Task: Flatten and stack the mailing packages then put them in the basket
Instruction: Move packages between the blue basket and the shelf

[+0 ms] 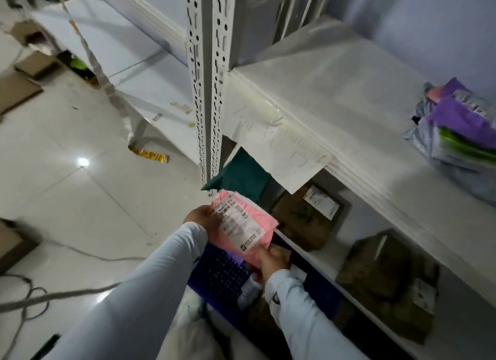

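Observation:
A pink mailing package with a white shipping label is held in the air between both hands, above a blue perforated basket. My left hand grips its far left edge, and my right hand grips its near lower corner. A pile of purple, green and grey mailing packages lies on the upper shelf at the right. A dark green package hangs just under that shelf's edge. White packages lie inside the basket, partly hidden by my right sleeve.
White metal shelving with slotted uprights fills the right and middle. Brown parcels sit on the lower shelf. Cables trail over the tiled floor at the left, and flattened cardboard lies at the far left.

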`<move>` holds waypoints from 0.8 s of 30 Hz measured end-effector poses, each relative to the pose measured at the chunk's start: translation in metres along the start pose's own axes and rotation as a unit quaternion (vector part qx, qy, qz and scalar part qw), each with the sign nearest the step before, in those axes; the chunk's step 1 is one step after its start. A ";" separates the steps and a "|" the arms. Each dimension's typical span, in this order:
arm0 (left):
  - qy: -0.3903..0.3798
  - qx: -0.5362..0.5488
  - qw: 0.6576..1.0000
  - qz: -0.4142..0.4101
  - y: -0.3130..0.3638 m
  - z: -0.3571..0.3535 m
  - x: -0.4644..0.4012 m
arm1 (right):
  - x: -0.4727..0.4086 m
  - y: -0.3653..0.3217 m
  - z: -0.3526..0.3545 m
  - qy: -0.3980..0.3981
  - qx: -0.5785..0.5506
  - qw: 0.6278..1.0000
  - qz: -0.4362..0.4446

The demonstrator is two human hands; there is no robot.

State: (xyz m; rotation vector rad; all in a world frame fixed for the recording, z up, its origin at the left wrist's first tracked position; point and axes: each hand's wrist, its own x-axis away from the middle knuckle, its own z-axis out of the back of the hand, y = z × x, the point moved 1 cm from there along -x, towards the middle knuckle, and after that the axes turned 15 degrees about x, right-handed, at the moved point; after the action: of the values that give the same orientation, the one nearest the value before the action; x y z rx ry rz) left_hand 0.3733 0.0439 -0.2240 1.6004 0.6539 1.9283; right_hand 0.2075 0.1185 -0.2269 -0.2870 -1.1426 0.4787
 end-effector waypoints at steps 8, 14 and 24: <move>-0.064 -0.203 0.970 0.120 -0.115 -0.016 -0.042 | -0.078 0.100 -0.037 -0.090 0.138 0.981 -0.099; -0.037 -0.227 0.960 0.157 -0.169 -0.023 -0.076 | -0.130 0.133 -0.058 -0.046 0.071 0.984 -0.156; 0.010 -0.192 0.976 0.104 -0.221 -0.059 -0.155 | -0.223 0.173 -0.085 -0.005 -0.045 0.972 -0.232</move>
State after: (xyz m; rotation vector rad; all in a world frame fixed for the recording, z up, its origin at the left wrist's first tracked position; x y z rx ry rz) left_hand 0.3603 0.0997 -0.4946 1.4474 0.1061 2.0668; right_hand 0.1747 0.1577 -0.5166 -0.0889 -1.1987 0.0154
